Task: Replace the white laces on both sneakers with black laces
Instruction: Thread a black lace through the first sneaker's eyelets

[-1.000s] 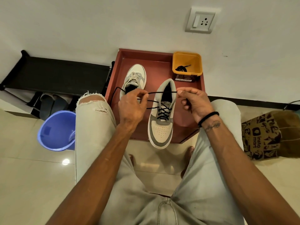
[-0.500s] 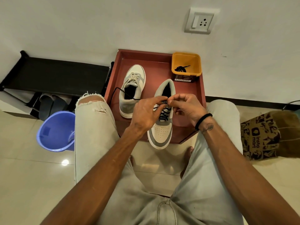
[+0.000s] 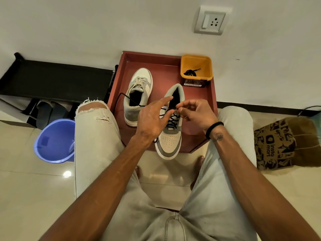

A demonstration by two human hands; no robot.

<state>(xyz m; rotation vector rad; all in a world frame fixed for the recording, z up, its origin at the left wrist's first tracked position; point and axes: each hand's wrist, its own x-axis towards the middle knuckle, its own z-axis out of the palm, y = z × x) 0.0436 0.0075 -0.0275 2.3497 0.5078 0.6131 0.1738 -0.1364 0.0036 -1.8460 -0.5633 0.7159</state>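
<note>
- The right hand (image 3: pixel 194 113) hangs over the tongue of the near sneaker (image 3: pixel 171 126), fingers curled, thumb and forefinger pinching the black lace (image 3: pixel 171 108) at its crossing.
- The left hand (image 3: pixel 152 120) floats just left of that pinch with fingers spread and straight, forefinger pointing away; it grips nothing, though the lace passes under its fingers.
- The near sneaker lies on the red tray (image 3: pixel 161 63), toe over the front edge, black lacing partway up.
- The far sneaker (image 3: pixel 138 94), white laces in, sits beside it to the left; a loose lace end loops across its heel.
- A second black lace (image 3: pixel 191 72) lies in the yellow tub (image 3: pixel 196 66).
- Half a second ago the left hand was pinching the lace too; it has since let go and opened.
</note>
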